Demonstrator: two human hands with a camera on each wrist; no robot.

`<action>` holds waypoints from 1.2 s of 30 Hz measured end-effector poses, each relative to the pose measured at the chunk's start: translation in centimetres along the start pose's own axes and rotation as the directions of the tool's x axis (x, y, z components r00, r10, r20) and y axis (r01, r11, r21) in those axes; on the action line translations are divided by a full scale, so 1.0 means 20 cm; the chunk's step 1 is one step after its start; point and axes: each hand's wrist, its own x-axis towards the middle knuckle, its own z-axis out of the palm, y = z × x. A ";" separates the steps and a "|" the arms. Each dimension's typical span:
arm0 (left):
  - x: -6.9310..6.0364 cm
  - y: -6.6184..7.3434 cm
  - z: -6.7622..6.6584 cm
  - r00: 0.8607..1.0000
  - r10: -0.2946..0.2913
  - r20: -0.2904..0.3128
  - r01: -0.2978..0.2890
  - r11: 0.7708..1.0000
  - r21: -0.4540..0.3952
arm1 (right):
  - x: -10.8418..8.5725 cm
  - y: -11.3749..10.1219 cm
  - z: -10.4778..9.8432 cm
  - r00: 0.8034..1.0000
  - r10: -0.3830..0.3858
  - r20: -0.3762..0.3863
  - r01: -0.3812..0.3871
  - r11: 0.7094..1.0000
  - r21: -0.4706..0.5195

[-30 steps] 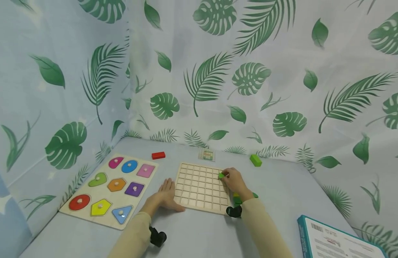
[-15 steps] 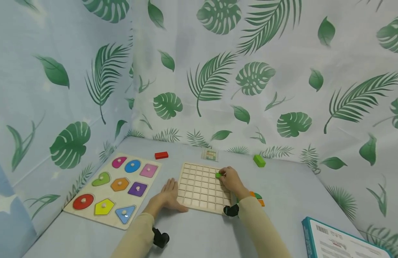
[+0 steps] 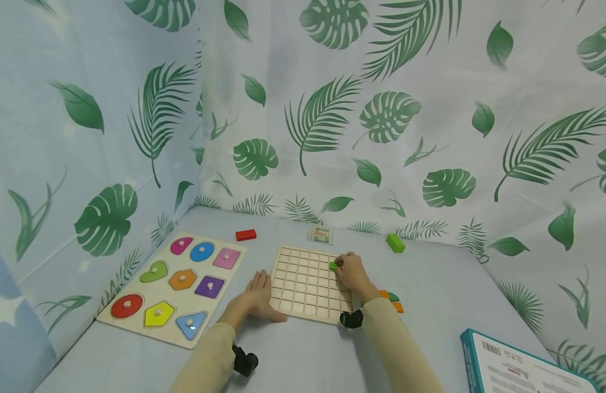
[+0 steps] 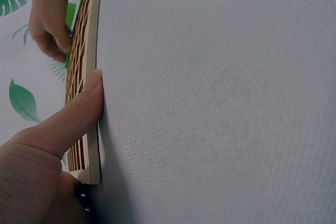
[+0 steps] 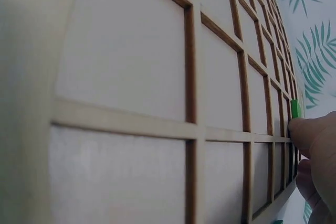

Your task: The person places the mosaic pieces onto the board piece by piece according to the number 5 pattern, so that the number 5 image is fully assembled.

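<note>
Fingers (image 5: 310,129) of the right hand (image 3: 352,272) pinch a small green block (image 3: 333,266) at the far right part of a wooden grid board (image 3: 308,286); whether the block is seated in a square, I cannot tell. The left hand (image 3: 256,300) grasps nothing: its fingers lie straight along the board's left side, while its thumb touches the near edge by the near left corner. Right of the board, partly hidden by the right forearm, lie orange pieces (image 3: 398,307) and a green piece (image 3: 393,297). Beyond the board sit a patterned card (image 3: 320,233), a red block (image 3: 246,235) on the far left and another green block (image 3: 395,243) on the far right. Left of the left hand is a shape puzzle (image 3: 185,302) with knobbed, coloured pieces. A teal-edged box (image 3: 524,365) lies near right on the pale table (image 3: 303,357), and leaf-print cloth (image 3: 293,183) hangs behind.
</note>
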 end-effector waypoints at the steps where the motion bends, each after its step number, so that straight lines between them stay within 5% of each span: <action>1: 0.00 0.00 0.00 1.000 0.001 -0.003 -0.001 1.000 0.000 | 0.00 0.00 0.00 1.000 0.001 0.003 -0.001 1.000 -0.003; 8: 0.03 -0.02 0.04 1.000 -0.021 -0.002 0.021 0.999 0.044 | -0.02 0.02 -0.06 1.000 -0.019 -0.004 0.019 0.999 0.038; 15: 0.00 0.00 0.00 0.999 -0.031 0.012 0.031 0.998 0.052 | -0.07 0.11 -0.17 0.999 0.003 -0.047 0.000 0.997 0.074; 29: 0.00 0.01 0.00 1.000 -0.009 0.005 0.009 0.998 0.068 | -0.15 0.21 -0.25 0.984 0.142 0.104 -0.148 0.988 0.050; 36: -0.02 0.01 -0.01 1.000 -0.015 0.008 0.015 0.998 0.057 | -0.16 0.20 -0.23 0.956 0.219 0.196 -0.221 0.975 -0.016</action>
